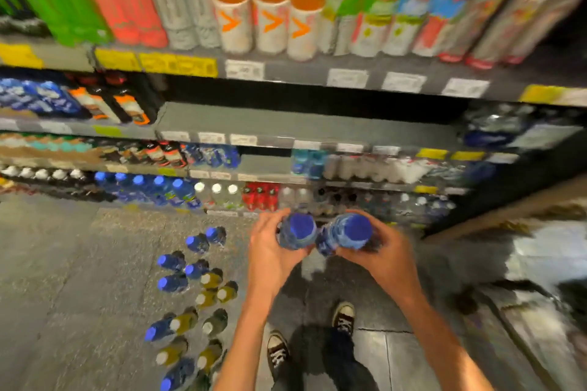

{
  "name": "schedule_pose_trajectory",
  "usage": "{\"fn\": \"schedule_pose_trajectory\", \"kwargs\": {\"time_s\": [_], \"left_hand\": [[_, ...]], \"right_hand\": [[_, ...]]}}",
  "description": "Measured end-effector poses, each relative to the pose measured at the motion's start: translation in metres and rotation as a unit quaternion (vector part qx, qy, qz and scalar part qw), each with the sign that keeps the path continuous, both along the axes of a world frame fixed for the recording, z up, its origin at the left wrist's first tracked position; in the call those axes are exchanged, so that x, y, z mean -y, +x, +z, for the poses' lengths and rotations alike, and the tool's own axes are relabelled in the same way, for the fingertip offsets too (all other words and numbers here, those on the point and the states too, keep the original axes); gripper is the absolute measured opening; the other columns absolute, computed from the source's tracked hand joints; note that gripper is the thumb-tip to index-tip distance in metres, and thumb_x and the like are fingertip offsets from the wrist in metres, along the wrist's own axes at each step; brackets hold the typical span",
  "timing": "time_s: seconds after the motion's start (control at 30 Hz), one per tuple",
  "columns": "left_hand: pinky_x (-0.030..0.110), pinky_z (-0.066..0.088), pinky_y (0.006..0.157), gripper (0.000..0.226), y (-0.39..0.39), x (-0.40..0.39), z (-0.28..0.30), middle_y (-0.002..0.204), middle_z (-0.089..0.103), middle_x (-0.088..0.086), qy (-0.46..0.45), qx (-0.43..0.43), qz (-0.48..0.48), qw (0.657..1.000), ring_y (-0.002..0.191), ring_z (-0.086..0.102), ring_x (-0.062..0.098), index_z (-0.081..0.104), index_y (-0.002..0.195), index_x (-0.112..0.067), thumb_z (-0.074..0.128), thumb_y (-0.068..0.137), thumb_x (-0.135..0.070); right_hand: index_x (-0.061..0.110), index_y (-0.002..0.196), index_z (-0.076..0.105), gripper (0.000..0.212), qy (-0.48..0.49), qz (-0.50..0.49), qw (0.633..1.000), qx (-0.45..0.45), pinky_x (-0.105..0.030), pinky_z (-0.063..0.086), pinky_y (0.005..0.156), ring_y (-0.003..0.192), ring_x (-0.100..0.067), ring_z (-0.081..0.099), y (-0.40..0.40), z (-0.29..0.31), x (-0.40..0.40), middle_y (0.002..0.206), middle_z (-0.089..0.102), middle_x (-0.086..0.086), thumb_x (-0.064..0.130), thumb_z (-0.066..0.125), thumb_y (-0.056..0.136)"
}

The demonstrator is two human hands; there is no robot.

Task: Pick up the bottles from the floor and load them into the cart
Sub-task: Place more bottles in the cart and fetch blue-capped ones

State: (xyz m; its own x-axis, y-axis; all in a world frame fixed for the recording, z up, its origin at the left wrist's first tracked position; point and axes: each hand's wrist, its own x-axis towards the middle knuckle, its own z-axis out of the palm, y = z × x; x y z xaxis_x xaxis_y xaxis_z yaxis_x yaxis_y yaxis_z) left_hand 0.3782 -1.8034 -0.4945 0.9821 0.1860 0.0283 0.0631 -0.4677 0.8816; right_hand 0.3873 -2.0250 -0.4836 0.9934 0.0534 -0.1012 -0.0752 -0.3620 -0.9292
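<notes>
Now you carry two blue-capped bottles, one per hand: your left hand (270,251) wraps the left bottle (297,232) and your right hand (378,247) wraps the right bottle (349,233), both gripped round the body below the cap, side by side at chest height. They look like full plastic bottles, so probably weighty, firm and a bit slick; hold the barrel, not the cap. More bottles (190,295) stand on the speckled floor (63,263) to your left. Shelves (317,124) face you; the blurred metal at right may be the cart (540,263).
</notes>
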Motion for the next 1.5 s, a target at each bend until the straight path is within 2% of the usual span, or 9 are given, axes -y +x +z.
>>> {"fn": "schedule_pose_trajectory", "kwargs": {"time_s": [0.1, 0.37, 0.57, 0.77, 0.9, 1.03, 1.2, 1.3, 1.5], "left_hand": [[0.024, 0.05, 0.083, 0.068, -0.006, 0.038, 0.032, 0.107, 0.063, -0.003, -0.002, 0.033, -0.051, 0.998, 0.095, 0.061, 0.013, 0.068, 0.114, -0.02, 0.097, 0.053, -0.026], [0.027, 0.053, 0.086, 0.065, -0.034, 0.169, 0.065, 0.109, 0.061, 0.0, -0.072, 0.026, -0.142, 0.987, 0.101, 0.059, -0.001, 0.066, 0.111, -0.024, 0.088, 0.052, -0.036], [0.024, 0.054, 0.086, 0.065, -0.071, 0.31, 0.077, 0.115, 0.064, -0.001, -0.059, 0.018, -0.206, 0.977, 0.104, 0.064, 0.011, 0.063, 0.112, -0.033, 0.09, 0.053, -0.037], [0.016, 0.054, 0.077, 0.065, -0.116, 0.461, 0.089, 0.103, 0.069, -0.024, -0.08, 0.012, -0.274, 0.958, 0.096, 0.065, -0.003, 0.063, 0.107, -0.04, 0.093, 0.06, -0.006], [0.012, 0.052, 0.072, 0.06, -0.141, 0.554, 0.099, 0.101, 0.07, -0.024, -0.093, -0.001, -0.335, 0.938, 0.093, 0.066, -0.004, 0.064, 0.104, -0.037, 0.093, 0.06, -0.009], [0.017, 0.055, 0.074, 0.055, -0.155, 0.635, 0.102, 0.103, 0.072, -0.014, -0.095, -0.012, -0.408, 0.908, 0.095, 0.068, 0.003, 0.067, 0.107, -0.03, 0.093, 0.062, -0.012], [0.032, 0.057, 0.083, 0.063, -0.16, 0.731, 0.086, 0.109, 0.072, -0.006, -0.075, -0.034, -0.475, 0.876, 0.101, 0.069, 0.015, 0.066, 0.111, -0.03, 0.096, 0.055, -0.024], [0.032, 0.057, 0.082, 0.065, -0.167, 0.787, 0.079, 0.106, 0.073, -0.01, -0.077, -0.025, -0.51, 0.856, 0.099, 0.069, 0.01, 0.066, 0.109, -0.032, 0.096, 0.053, -0.021], [0.034, 0.059, 0.081, 0.066, -0.182, 0.894, 0.062, 0.106, 0.071, -0.009, -0.093, -0.059, -0.578, 0.809, 0.099, 0.068, 0.012, 0.065, 0.108, -0.029, 0.094, 0.049, -0.029]], "right_hand": [[0.025, 0.122, 0.069, 0.065, 0.02, -0.068, 0.997, 0.011, -0.025, 0.055, 0.088, 0.105, -0.006, 0.07, -0.033, 0.025, 0.046, 0.11, 0.075, 0.012, 0.016, 0.095, 0.064], [0.044, 0.103, 0.071, 0.056, -0.022, -0.232, 0.972, 0.035, -0.007, 0.049, 0.07, 0.084, 0.011, 0.067, -0.12, 0.07, 0.189, 0.087, 0.073, 0.03, 0.04, 0.093, 0.052], [0.064, 0.09, 0.068, 0.061, -0.012, -0.276, 0.959, 0.055, -0.029, 0.057, 0.075, 0.08, 0.006, 0.067, -0.191, 0.088, 0.318, 0.086, 0.074, 0.025, 0.017, 0.095, 0.063], [0.028, 0.106, 0.069, 0.056, -0.015, -0.334, 0.941, 0.058, -0.001, 0.044, 0.064, 0.079, 0.023, 0.061, -0.262, 0.106, 0.45, 0.079, 0.067, 0.04, 0.007, 0.094, 0.06], [0.028, 0.109, 0.073, 0.056, -0.019, -0.422, 0.905, 0.05, -0.008, 0.048, 0.064, 0.086, 0.007, 0.068, -0.311, 0.105, 0.525, 0.091, 0.076, 0.018, 0.018, 0.097, 0.059], [0.033, 0.117, 0.072, 0.069, -0.005, -0.497, 0.867, 0.033, -0.028, 0.059, 0.08, 0.096, -0.001, 0.07, -0.352, 0.097, 0.585, 0.104, 0.075, 0.017, 0.025, 0.098, 0.053], [0.029, 0.113, 0.072, 0.066, -0.02, -0.586, 0.81, 0.02, -0.002, 0.046, 0.065, 0.074, 0.021, 0.059, -0.39, 0.097, 0.643, 0.088, 0.072, 0.025, 0.011, 0.097, 0.054], [0.024, 0.111, 0.073, 0.064, -0.023, -0.624, 0.781, 0.003, -0.001, 0.045, 0.063, 0.071, 0.026, 0.056, -0.411, 0.096, 0.679, 0.084, 0.071, 0.029, 0.007, 0.097, 0.054], [0.034, 0.1, 0.069, 0.061, -0.051, -0.693, 0.719, -0.034, -0.002, 0.045, 0.06, 0.075, -0.003, 0.063, -0.438, 0.103, 0.748, 0.075, 0.068, 0.029, 0.011, 0.098, 0.052]]}}
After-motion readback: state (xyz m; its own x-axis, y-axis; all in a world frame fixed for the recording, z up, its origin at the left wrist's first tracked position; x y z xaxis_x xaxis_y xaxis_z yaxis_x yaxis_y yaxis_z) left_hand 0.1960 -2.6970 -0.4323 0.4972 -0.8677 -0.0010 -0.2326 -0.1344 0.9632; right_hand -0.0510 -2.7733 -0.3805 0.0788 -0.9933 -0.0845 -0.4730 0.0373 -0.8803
